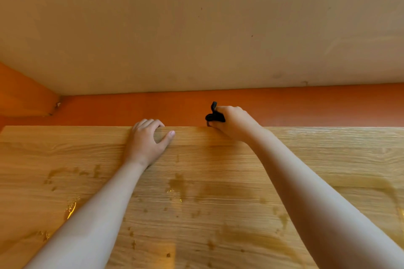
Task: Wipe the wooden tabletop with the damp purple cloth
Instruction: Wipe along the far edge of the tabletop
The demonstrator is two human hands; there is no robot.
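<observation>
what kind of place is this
Probably an indoor room, though which kind is unclear: a wood-grain tabletop set against a wall, pale above an orange band, with the right hand gripping a dark cloth.

Beige wall [196,28] above; orange band [131,108] beneath it; orange ledge [24,96] at left.

No readable writing anywhere in view.

The wooden tabletop [218,181] under both hands carries only grain and wet patches, no letters, numbers or labels; the pale wall [196,28] and the orange band [109,109] beyond the fingertips bear a few small dark specks, none forming a sign or brand.
</observation>
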